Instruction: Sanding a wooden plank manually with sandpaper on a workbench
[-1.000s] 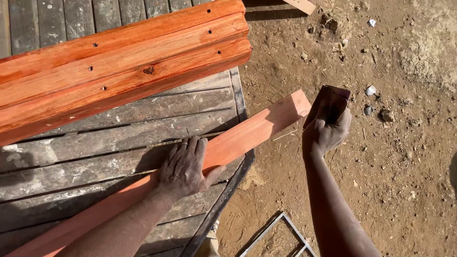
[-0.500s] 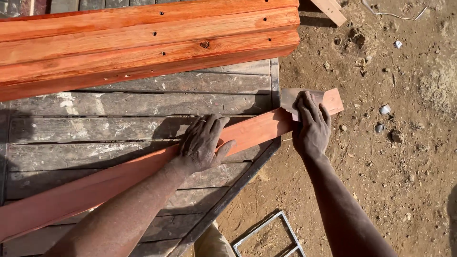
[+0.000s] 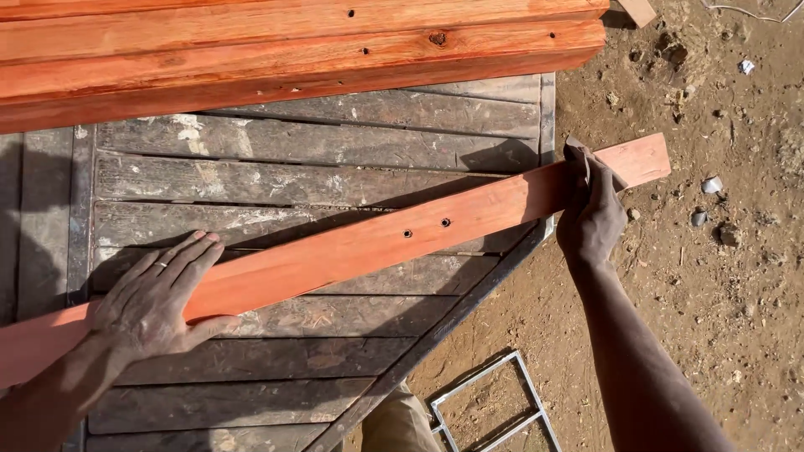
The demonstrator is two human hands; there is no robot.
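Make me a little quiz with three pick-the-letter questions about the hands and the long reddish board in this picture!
1. Where does the right hand press?
A. Near the far end of the long reddish board, past the table edge
B. On the stack of boards
C. On the metal frame

2. How many small dark holes show close together in the middle of the long reddish board?
A. None
B. Two
C. Six

3. How is the left hand placed?
A. Curled in a fist in the air
B. Holding a hammer
C. Flat, fingers spread, on the board

Answers: 1 A, the right hand sits on the board's end over the dirt ground, with a dark scrap under it. 2 B, two holes sit side by side. 3 C, the palm lies open on the board above the grey slatted table.
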